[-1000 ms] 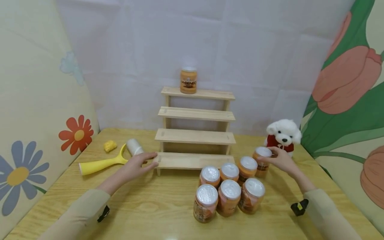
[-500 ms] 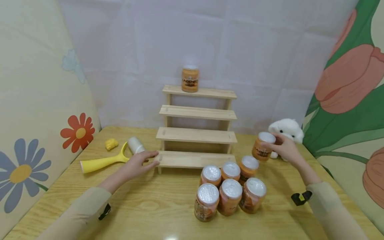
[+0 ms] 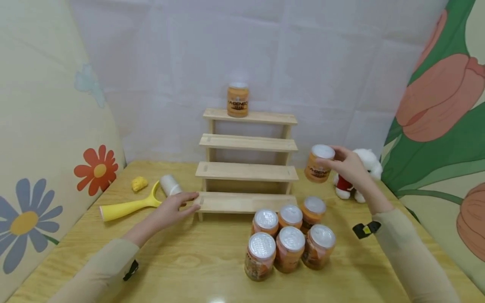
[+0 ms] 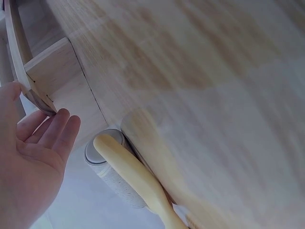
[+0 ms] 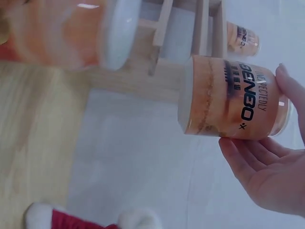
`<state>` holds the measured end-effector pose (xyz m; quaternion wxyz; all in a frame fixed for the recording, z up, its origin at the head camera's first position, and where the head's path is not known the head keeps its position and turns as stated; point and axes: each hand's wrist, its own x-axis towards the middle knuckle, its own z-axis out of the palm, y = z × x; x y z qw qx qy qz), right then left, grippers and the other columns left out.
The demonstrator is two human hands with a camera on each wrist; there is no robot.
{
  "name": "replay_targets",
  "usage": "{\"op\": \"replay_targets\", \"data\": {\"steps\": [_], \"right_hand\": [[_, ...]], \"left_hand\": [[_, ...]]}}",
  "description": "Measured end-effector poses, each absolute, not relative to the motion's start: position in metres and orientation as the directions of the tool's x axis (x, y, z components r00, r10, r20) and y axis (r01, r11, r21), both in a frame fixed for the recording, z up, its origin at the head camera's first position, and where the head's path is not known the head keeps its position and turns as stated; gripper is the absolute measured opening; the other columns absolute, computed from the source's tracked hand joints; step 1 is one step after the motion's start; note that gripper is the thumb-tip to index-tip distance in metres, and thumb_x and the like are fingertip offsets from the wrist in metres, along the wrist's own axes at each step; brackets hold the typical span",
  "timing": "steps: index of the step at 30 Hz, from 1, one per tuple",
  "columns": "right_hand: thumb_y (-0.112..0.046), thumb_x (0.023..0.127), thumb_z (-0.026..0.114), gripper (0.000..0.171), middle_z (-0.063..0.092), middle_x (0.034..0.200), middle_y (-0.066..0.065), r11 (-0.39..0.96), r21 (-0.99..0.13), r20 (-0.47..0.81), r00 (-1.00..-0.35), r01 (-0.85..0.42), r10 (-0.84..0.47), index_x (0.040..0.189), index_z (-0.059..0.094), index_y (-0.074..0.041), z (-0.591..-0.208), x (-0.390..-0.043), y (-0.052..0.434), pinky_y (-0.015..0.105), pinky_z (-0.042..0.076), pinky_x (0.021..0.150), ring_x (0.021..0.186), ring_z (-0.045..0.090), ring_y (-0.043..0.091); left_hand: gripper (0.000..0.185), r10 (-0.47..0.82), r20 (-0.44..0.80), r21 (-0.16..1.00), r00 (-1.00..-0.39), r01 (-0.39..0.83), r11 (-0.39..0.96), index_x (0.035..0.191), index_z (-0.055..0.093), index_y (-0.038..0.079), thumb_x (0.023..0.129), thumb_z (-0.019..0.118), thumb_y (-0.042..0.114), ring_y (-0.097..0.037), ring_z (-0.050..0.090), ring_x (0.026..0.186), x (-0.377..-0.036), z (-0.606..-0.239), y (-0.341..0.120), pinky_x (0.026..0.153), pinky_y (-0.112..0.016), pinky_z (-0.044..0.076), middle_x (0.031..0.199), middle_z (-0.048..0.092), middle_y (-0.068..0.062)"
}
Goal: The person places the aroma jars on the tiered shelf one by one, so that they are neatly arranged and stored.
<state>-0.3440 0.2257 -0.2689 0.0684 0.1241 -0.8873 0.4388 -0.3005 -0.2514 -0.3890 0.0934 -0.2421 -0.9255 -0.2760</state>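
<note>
My right hand [image 3: 351,169] grips an orange jar [image 3: 317,169] with a silvery lid, held upright in the air to the right of the stepped wooden rack [image 3: 246,171]. In the right wrist view, thumb and fingers lie on opposite sides of that jar [image 5: 238,102]. At the rack's lower left, my left hand [image 3: 170,213] pinches the end of the lowest board [image 4: 40,101], thumb on one face and fingertips on the other. A matching jar [image 3: 238,101] stands on the top board, left of its middle. Several more jars [image 3: 291,248] stand grouped on the table, front right of the rack.
A white toy dog [image 3: 366,166] in red sits behind my right hand, partly hidden. Left of the rack lie a yellow handle [image 3: 126,209], a grey-white roll [image 3: 169,185] and a small yellow lump [image 3: 139,184]. A pale cloth [image 3: 170,84] hangs behind.
My right hand has lifted the jar off the table beside the group and carried it up and leftward, toward the rack's right side. The left hand stays at the lowest board's end.
</note>
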Motion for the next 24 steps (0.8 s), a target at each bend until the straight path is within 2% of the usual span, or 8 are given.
{"op": "replay_targets", "data": {"steps": [6,14,24], "right_hand": [[-0.042,0.082,0.071,0.071,0.049,0.136,0.014,0.506,-0.795,0.302,-0.942,-0.334,-0.148,0.139,0.042,-0.01,-0.252,-0.354,0.197,0.046,0.044,0.101,0.125,0.047,0.029],[-0.047,0.077,0.073,0.073,0.054,0.133,0.011,0.479,-0.792,0.374,-0.921,-0.378,-0.108,0.136,0.047,-0.011,-0.231,-0.377,0.166,0.042,0.046,0.1,0.121,0.051,0.023],[-0.034,0.08,0.075,0.066,0.057,0.128,0.013,0.36,-0.806,0.477,-0.876,-0.47,-0.075,0.133,0.049,-0.006,-0.213,-0.406,0.132,0.032,0.048,0.096,0.115,0.054,0.02]], "left_hand": [[0.046,0.399,0.309,0.466,-0.863,0.504,0.728,0.125,0.054,-0.008,0.092,0.061,0.023,-0.04,0.057,0.111,-0.297,-0.388,-0.252,0.088,-0.046,0.055,0.126,0.056,-0.026],[0.046,0.404,0.317,0.467,-0.858,0.512,0.721,0.126,0.054,-0.007,0.092,0.061,0.023,-0.039,0.057,0.112,-0.3,-0.393,-0.251,0.088,-0.044,0.055,0.127,0.056,-0.024],[0.045,0.401,0.329,0.465,-0.855,0.517,0.719,0.125,0.056,-0.006,0.091,0.062,0.022,-0.038,0.058,0.111,-0.299,-0.391,-0.253,0.087,-0.044,0.055,0.126,0.057,-0.024]]}}
